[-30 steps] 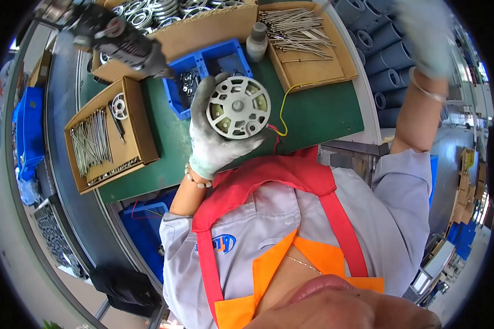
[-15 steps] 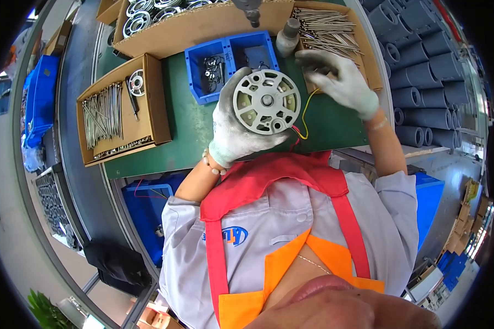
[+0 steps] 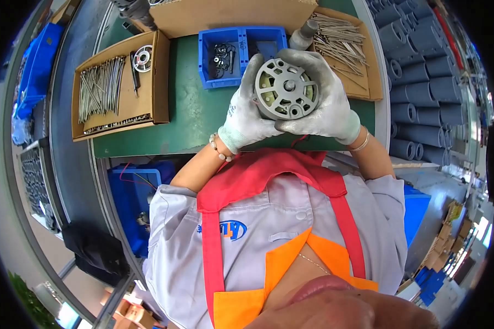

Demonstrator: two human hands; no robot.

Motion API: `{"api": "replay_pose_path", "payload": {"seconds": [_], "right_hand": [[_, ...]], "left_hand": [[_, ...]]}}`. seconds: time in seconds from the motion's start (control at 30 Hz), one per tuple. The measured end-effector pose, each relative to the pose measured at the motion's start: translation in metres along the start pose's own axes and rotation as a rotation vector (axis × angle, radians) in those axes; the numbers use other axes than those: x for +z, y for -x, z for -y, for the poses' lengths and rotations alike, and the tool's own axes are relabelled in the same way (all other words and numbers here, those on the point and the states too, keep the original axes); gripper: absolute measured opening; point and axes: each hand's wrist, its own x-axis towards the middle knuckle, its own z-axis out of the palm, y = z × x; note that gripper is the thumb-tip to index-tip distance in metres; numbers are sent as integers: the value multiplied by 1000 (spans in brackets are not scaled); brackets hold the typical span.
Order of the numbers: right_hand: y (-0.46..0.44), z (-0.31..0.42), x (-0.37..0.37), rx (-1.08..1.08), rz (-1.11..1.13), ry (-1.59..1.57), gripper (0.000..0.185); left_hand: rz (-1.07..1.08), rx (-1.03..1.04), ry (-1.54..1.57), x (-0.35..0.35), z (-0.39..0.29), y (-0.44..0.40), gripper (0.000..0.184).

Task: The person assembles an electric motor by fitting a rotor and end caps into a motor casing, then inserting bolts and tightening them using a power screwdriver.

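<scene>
Both gloved hands are wrapped round a round grey motor [image 3: 288,86] above the front part of the green bench. Its slotted end cover faces up, with a shaft stub in the middle. My left hand [image 3: 248,114] is closed on the left side, the thumb along the rim. My right hand [image 3: 332,103] grips the right side and reaches over the far edge. The palms hide the motor's sides and underside. Just beyond is a blue two-part bin [image 3: 220,83] with small dark parts in its left compartment. A grey bottle-like container [image 3: 302,39] stands behind my right hand.
On the left, a cardboard box [image 3: 162,82] holds long metal rods, a black pen-like tool [image 3: 134,77] and a metal ring [image 3: 142,58]. Another box of rods [image 3: 340,41] is at the right. Grey cylinders [image 3: 422,109] are stacked beyond the bench. A dark tool [image 3: 134,12] hangs upper left.
My right hand has come from beside the rod box onto the motor. The motor has shifted right and turned in the hands. Its yellow wire no longer shows.
</scene>
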Motion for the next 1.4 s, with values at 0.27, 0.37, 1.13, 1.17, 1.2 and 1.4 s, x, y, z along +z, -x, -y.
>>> {"api": "replay_pose_path", "payload": {"seconds": [0.27,0.37,1.13,1.17,1.2,1.4], "right_hand": [[9,5,16,16,-113,-174,85],[2,7,8,192,-104,-340,93],[44,-6,-250,297,-1046,-512,56],[81,-59,-303,429,-727,-598,56],[72,-61,-263,397,-614,-343,57],[62,-155,-129,396,-293,92,79]], "left_hand": [[-3,149,-118,-3,2,-1,127],[-46,240,-216,-5,2,-5,121],[90,114,-88,-3,-3,-5,125],[95,98,-95,-4,-4,-5,125],[89,111,-8,-6,-6,-4,124],[48,533,-421,-22,-55,-33,74]]}}
